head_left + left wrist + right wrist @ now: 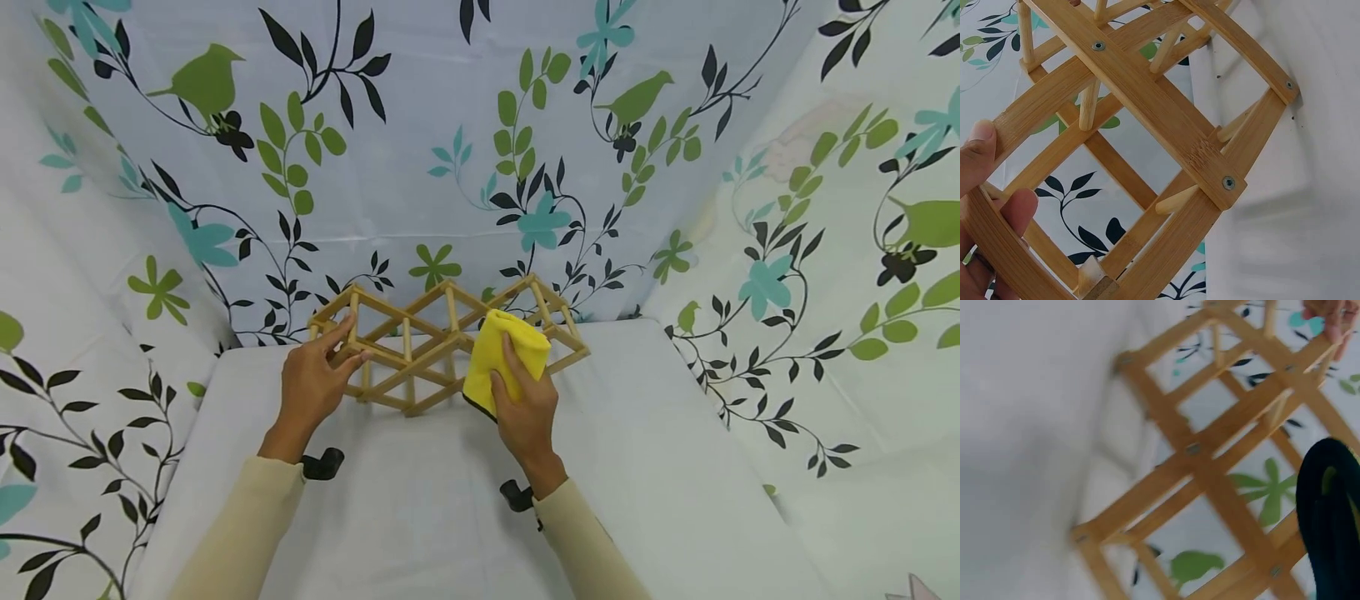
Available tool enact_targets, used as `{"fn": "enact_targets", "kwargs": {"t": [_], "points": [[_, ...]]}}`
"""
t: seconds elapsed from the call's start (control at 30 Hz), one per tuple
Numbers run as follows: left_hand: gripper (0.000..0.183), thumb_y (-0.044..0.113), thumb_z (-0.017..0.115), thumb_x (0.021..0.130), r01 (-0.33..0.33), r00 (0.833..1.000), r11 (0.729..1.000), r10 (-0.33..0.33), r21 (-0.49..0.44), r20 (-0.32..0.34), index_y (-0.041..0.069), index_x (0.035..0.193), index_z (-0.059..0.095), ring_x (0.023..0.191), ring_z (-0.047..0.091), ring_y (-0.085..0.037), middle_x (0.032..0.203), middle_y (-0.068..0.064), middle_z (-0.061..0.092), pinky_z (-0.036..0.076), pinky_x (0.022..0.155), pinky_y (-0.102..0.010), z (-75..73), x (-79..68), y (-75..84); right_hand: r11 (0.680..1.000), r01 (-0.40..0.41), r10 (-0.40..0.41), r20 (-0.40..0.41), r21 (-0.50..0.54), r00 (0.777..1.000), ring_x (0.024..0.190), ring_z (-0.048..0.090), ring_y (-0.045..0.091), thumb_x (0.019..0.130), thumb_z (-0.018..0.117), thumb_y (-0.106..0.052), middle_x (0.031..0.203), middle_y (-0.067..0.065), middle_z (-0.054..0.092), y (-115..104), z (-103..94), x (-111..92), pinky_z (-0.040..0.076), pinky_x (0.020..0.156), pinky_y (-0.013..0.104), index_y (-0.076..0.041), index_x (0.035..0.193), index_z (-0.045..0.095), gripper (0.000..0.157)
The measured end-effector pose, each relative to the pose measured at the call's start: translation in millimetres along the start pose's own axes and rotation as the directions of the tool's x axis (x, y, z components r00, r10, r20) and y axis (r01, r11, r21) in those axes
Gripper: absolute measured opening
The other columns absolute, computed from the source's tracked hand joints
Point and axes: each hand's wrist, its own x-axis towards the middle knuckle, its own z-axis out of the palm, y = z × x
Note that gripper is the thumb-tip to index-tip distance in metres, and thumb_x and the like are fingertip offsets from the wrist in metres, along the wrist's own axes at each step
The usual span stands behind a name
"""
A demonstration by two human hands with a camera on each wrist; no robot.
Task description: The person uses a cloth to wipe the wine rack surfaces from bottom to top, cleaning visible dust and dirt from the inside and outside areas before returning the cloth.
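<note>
A wooden lattice rack [437, 356], made of crossed slats joined by round dowels, stands at the far end of the white table. My left hand [309, 383] grips its left end; in the left wrist view the thumb and fingers [1020, 209] are around the slats. My right hand [528, 408] holds a folded yellow cloth [487, 362] with a dark edge against the rack's right part. Metal rivets on the slats [1160, 122] show up close. In the right wrist view, blurred, the cloth's dark edge [1316, 512] hides part of the lattice [1235, 506].
The white tabletop [420, 517] stretches toward me beneath both forearms. Behind the rack hangs a fabric backdrop [420, 167] printed with birds, leaves and flowers, and similar fabric hangs at both sides. Black pieces [324, 464] sit by each wrist.
</note>
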Motion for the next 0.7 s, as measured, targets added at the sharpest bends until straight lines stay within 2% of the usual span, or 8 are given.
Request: {"fn": "enact_targets", "kwargs": {"t": [0.1, 0.2, 0.27, 0.33, 0.43, 0.53, 0.6, 0.7], "points": [[0.068, 0.022, 0.086, 0.091, 0.011, 1.0, 1.0, -0.011, 0.003, -0.006, 0.017, 0.153, 0.058, 0.057, 0.044, -0.018, 0.062, -0.011, 0.064, 0.034, 0.049, -0.029, -1.9, -0.1, -1.2, 0.996, 0.054, -0.05, 0.055, -0.071, 0.997, 0.12, 0.069, 0.037, 0.099, 0.076, -0.009, 0.142, 0.023, 0.064, -3, 13.5, 11, 0.062, 0.098, 0.051, -0.02, 0.154, 0.058, 0.059], [0.068, 0.024, 0.086, 0.092, 0.01, 1.0, 1.0, -0.01, 0.007, 0.009, 0.017, 0.153, 0.057, 0.058, 0.045, -0.018, 0.064, -0.011, 0.065, 0.036, 0.05, -0.029, -2.0, 1.3, -2.1, 0.962, 0.079, -0.055, 0.1, -0.262, 0.993, 0.108, 0.073, 0.034, 0.097, 0.078, -0.01, 0.13, 0.022, 0.071, 7, 18.1, 5, 0.065, 0.089, 0.049, -0.021, 0.15, 0.063, 0.057], [0.067, 0.025, 0.085, 0.093, 0.01, 1.0, 1.0, -0.011, 0.006, 0.024, 0.017, 0.154, 0.057, 0.059, 0.046, -0.018, 0.064, -0.011, 0.064, 0.037, 0.052, -0.029, 0.2, 1.6, -2.1, 0.929, 0.055, -0.021, 0.096, -0.365, 0.995, 0.099, 0.074, 0.032, 0.093, 0.08, -0.006, 0.123, 0.021, 0.074, 16, 12.5, -5, 0.066, 0.083, 0.047, -0.021, 0.146, 0.067, 0.056], [0.067, 0.025, 0.085, 0.093, 0.003, 1.0, 1.0, -0.003, 0.008, 0.025, 0.017, 0.153, 0.057, 0.06, 0.047, -0.018, 0.066, -0.012, 0.066, 0.037, 0.052, -0.029, 1.0, 1.8, -2.0, 0.912, 0.004, 0.026, 0.067, -0.409, 0.997, 0.094, 0.073, 0.029, 0.089, 0.081, -0.002, 0.118, 0.019, 0.074, 22, 4.3, -15, 0.066, 0.079, 0.046, -0.02, 0.142, 0.071, 0.057], [0.068, 0.024, 0.086, 0.092, 0.002, 1.0, 1.0, -0.002, 0.013, 0.011, 0.017, 0.153, 0.058, 0.06, 0.048, -0.019, 0.068, -0.014, 0.068, 0.036, 0.052, -0.03, -0.6, 2.1, -1.5, 0.935, -0.025, 0.032, 0.015, -0.354, 0.999, 0.097, 0.072, 0.03, 0.085, 0.08, 0.002, 0.121, 0.018, 0.073, 20, -4.4, -22, 0.066, 0.08, 0.047, -0.019, 0.14, 0.072, 0.058], [0.067, 0.022, 0.086, 0.092, -0.002, 1.0, 1.0, 0.002, 0.015, -0.003, 0.016, 0.153, 0.058, 0.061, 0.049, -0.02, 0.071, -0.016, 0.07, 0.037, 0.052, -0.03, -2.2, 2.8, -1.4, 0.983, 0.011, -0.014, -0.012, -0.181, 1.0, 0.112, 0.071, 0.034, 0.091, 0.077, 0.0, 0.134, 0.021, 0.068, 8, -3.3, -14, 0.065, 0.092, 0.05, -0.017, 0.144, 0.068, 0.057], [0.067, 0.022, 0.086, 0.092, -0.001, 1.0, 1.0, 0.001, 0.013, -0.005, 0.016, 0.152, 0.059, 0.061, 0.049, -0.02, 0.072, -0.017, 0.071, 0.037, 0.052, -0.03, -1.9, 3.4, -1.5, 0.992, 0.044, -0.045, -0.003, -0.114, 0.999, 0.121, 0.069, 0.038, 0.094, 0.077, -0.003, 0.14, 0.022, 0.065, 1, 2.5, -6, 0.062, 0.099, 0.053, -0.017, 0.147, 0.065, 0.056], [0.067, 0.022, 0.086, 0.092, 0.006, 1.0, 1.0, -0.006, 0.01, 0.002, 0.017, 0.153, 0.058, 0.06, 0.047, -0.02, 0.068, -0.015, 0.067, 0.037, 0.052, -0.03, -0.3, 3.0, -1.6, 0.986, 0.034, -0.025, 0.056, -0.166, 0.998, 0.122, 0.069, 0.038, 0.097, 0.078, -0.008, 0.141, 0.022, 0.065, 0, 11.3, -1, 0.062, 0.097, 0.053, -0.02, 0.15, 0.063, 0.056]]}}
